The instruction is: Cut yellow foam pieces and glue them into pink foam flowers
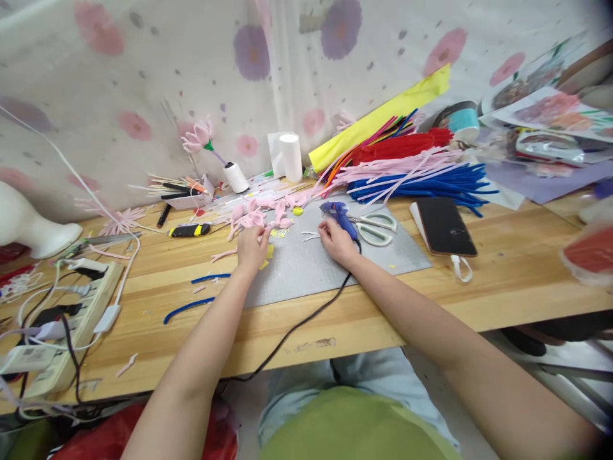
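My left hand (251, 248) is at the left of a grey mat (287, 287), its fingers bent together beside a cluster of pink fuzzy petals (251, 216). Whatever those fingers hold is too small to make out. Yellow scraps (268, 255) lie by its thumb, and thin pale yellow strands (281, 233) just beyond. My right hand (336, 241) is curled, with short white strands (310, 236) sticking out from its fingertips. Right behind it rests a blue glue gun (339, 216), its black cord running under my right wrist. White-handled scissors (376, 228) lie to the right of the glue gun.
Bundles of blue pipe cleaners (421, 185) and pink ones (402, 165) lie at the back right. A black phone-like case (445, 225) is on the right. At left are a yellow-black cutter (189, 230) and a power strip (90, 319). A pink flower (198, 135) stands behind.
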{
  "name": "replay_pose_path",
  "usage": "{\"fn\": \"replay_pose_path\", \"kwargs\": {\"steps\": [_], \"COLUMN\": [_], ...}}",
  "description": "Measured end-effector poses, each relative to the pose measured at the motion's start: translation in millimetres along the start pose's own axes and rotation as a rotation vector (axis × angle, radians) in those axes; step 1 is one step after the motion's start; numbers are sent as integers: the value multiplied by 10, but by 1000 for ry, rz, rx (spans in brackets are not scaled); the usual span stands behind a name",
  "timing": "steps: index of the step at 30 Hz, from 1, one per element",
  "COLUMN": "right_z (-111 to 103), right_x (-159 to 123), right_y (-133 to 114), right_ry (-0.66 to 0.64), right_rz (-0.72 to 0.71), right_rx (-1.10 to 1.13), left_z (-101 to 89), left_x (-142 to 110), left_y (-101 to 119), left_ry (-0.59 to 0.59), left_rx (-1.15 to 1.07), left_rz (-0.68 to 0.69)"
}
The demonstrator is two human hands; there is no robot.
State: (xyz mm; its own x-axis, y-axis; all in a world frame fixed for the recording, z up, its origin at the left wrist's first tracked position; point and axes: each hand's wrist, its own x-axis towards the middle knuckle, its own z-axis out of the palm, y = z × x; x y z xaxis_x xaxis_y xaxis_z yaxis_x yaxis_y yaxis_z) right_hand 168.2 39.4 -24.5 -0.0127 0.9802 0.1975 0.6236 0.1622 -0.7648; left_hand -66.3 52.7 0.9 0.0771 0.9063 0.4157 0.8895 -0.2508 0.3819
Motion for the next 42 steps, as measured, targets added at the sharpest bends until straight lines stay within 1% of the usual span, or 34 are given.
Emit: {"fn": "replay_pose_path", "kwargs": {"steps": [3, 5, 6, 9, 11, 15, 18, 21, 24, 26, 28, 30, 34, 35, 36, 37, 39, 40, 41, 42], "right_z": [2, -1, -3, -15, -23, -28, -15, 4, -4, -42, -103, -173, -348, -418, -505, -610, -852, -972, -1073, -1144], "right_x": [3, 2, 0, -11, -21, -33, -29, -13, 3, 5, -4, -22, -54, -52, -44, -29, 19, 48, 77, 103], "right_y": [1, -4, -8, -18, -21, -10, 5, 22, 37, 42, 37, 14, -76, -94, -104, -102, -58, -16, 34, 88], "right_ry": [-29, -41, -46, -57, -56, 5, 33, 16, -15, -36, -70, -102, -139, -182, -254, -358, -615, -692, -713, -666], "right_rz": [14, 19, 19, 5, -20, -144, -197, -231, -283, -309, -318, -292, -184, -156, -123, -84, 10, 49, 85, 104], "right_rx": [10, 5, 3, 5, -2, -78, -148, -215, -263, -271, -269, -263, -191, -149, -101, -52, 11, 15, 5, -11], "left_z": [66, 111, 131, 160, 140, 43, -19, -60, -104, -134, -155, -160, -130, -118, -104, -90, -59, -42, -25, -6], "left_x": [-89, -107, -107, -103, -117, -208, -312, -417, -488, -509, -514, -513, -531, -540, -548, -556, -561, -558, -551, -541], "left_y": [102, 139, 147, 148, 141, 101, 25, -73, -150, -176, -177, -155, -73, -53, -37, -23, 3, 18, 37, 61], "left_ry": [-121, -150, -137, -66, -7, 174, 270, 354, 415, 420, 399, 363, 296, 291, 286, 278, 245, 223, 200, 177], "left_rx": [-100, -115, -107, -94, -103, -117, -129, -164, -200, -231, -247, -234, -155, -128, -101, -77, -39, -22, -7, 6], "left_rz": [29, -2, -25, -73, -96, -171, -304, -453, -488, -503, -516, -507, -413, -386, -362, -343, -306, -282, -251, -216]}}
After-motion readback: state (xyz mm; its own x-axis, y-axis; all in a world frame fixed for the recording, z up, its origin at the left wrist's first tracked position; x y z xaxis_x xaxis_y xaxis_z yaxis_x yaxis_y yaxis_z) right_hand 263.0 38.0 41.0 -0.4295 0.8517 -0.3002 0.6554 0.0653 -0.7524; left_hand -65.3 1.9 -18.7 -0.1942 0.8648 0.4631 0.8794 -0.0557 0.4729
